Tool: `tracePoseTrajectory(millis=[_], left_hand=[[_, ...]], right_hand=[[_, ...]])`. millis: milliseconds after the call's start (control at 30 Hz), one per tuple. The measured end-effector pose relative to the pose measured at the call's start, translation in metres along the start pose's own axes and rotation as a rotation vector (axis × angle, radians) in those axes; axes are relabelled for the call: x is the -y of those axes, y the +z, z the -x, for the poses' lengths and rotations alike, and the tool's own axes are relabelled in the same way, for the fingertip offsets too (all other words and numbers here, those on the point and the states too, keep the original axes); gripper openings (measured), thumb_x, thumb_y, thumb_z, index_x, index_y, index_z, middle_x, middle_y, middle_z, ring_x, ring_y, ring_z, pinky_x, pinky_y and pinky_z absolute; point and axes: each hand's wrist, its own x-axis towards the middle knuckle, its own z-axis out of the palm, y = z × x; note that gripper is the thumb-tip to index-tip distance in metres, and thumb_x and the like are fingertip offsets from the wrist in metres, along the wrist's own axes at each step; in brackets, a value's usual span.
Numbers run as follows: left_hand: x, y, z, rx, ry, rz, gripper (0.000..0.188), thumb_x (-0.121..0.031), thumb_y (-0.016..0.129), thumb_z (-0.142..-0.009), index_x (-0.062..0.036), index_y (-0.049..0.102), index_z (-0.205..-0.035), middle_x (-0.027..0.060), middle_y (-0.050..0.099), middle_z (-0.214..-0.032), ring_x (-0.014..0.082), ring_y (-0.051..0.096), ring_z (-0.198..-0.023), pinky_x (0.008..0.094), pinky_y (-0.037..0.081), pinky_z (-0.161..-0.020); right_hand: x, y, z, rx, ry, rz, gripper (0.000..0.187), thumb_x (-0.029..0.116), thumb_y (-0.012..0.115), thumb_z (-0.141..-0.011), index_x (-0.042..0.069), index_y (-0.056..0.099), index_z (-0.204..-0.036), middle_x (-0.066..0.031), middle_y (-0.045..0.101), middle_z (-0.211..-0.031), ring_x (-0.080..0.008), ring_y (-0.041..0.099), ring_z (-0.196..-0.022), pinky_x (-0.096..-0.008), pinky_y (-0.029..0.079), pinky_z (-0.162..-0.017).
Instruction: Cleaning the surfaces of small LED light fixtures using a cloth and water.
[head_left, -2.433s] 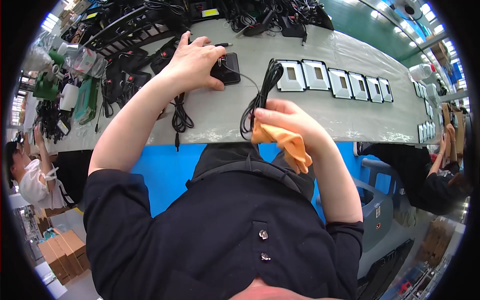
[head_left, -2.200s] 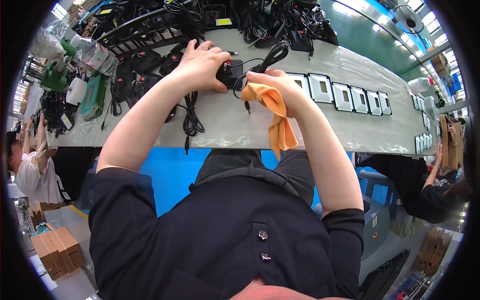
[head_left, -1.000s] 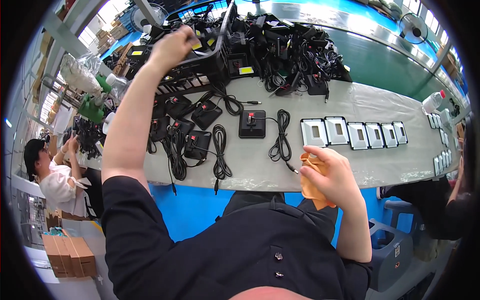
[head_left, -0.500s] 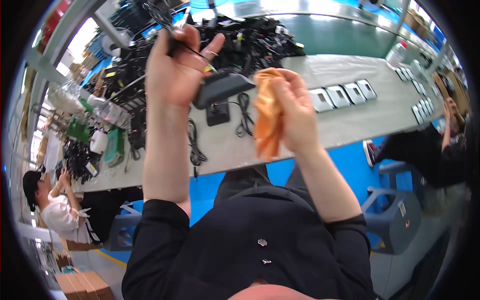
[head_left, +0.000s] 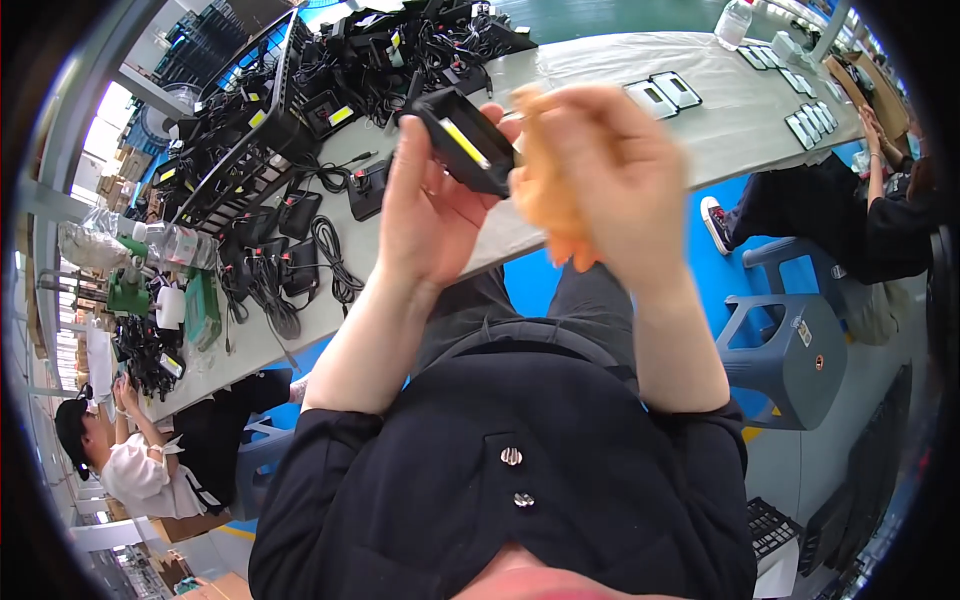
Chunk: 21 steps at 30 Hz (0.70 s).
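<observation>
A pale, cloth-covered desk [head_left: 590,62] curves across the workroom above a blue floor [head_left: 722,320], with a black slatted crate [head_left: 243,182] toward its left side and a dense heap [head_left: 425,50] of black units and cables behind. The black unit [head_left: 468,145] with a yellow strip is up off the desk, tilted, in the left hand [head_left: 437,220], whose grip clasps it between thumb and fingers. The right hand [head_left: 628,170] has its grip pinched around a bunched orange cloth [head_left: 548,190] at the unit's right edge; blur hides whether cloth and unit touch.

Work on this one unit looks in progress rather than finished. Much seems left, judging by the heap and crate, though which pieces have been dealt with cannot be told.

Counted: one unit in hand, one cloth, one crate, and one clear bottle [head_left: 734,24] at the far edge. Roughly five black units [head_left: 298,266] lie loose beside the crate, some with coiled cables [head_left: 335,255]. Two white-framed panels [head_left: 653,98] show past the right hand; others may be hidden behind it. Small panels [head_left: 812,124] stand farther right in groups, too small to count surely, as is the tangled heap.
</observation>
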Motion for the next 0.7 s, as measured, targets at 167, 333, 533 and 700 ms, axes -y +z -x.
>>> tracePoseTrajectory(millis=[167,333,533,700], left_hand=[[0.000,-0.017,0.002,0.341,-0.172,0.480,0.071,-0.061,0.036,-0.091,-0.0069,0.040,-0.138,0.0177,0.047,-0.135,0.0300,0.049,-0.123,0.0441,0.045,-0.099],[-0.004,-0.021,0.005,0.350,-0.072,-0.045,0.079,-0.064,0.040,-0.089,-0.0009,0.038,-0.137,0.0178,0.046,-0.136,0.0278,0.049,-0.123,0.0418,0.040,-0.103],[-0.001,-0.019,0.008,0.444,-0.236,0.442,0.076,-0.062,0.040,-0.090,-0.0037,0.038,-0.138,0.0147,0.048,-0.134,0.0273,0.048,-0.123,0.0428,0.041,-0.103],[-0.002,-0.031,0.008,0.386,-0.166,0.124,0.075,-0.055,0.047,-0.091,-0.0006,0.033,-0.140,0.0191,0.040,-0.140,0.0287,0.046,-0.126,0.0434,0.038,-0.105]], right_hand=[[0.012,-0.010,-0.005,0.157,-0.508,0.460,0.015,0.007,0.064,-0.086,0.002,0.066,-0.100,-0.0083,0.066,-0.085,-0.0150,0.064,-0.073,-0.0270,0.052,-0.063],[0.012,-0.008,0.011,0.485,-0.318,0.662,0.018,0.002,0.067,-0.075,0.002,0.068,-0.092,-0.0110,0.062,-0.082,-0.0247,0.062,-0.073,-0.0308,0.049,-0.064],[0.006,0.006,0.002,0.290,-0.473,0.532,0.017,0.001,0.068,-0.075,0.000,0.068,-0.092,-0.0103,0.062,-0.081,-0.0234,0.062,-0.071,-0.0302,0.048,-0.063],[-0.002,-0.014,0.005,0.512,-0.315,0.499,0.016,0.001,0.066,-0.077,0.000,0.069,-0.093,-0.0110,0.064,-0.082,-0.0220,0.063,-0.073,-0.0310,0.050,-0.067]])
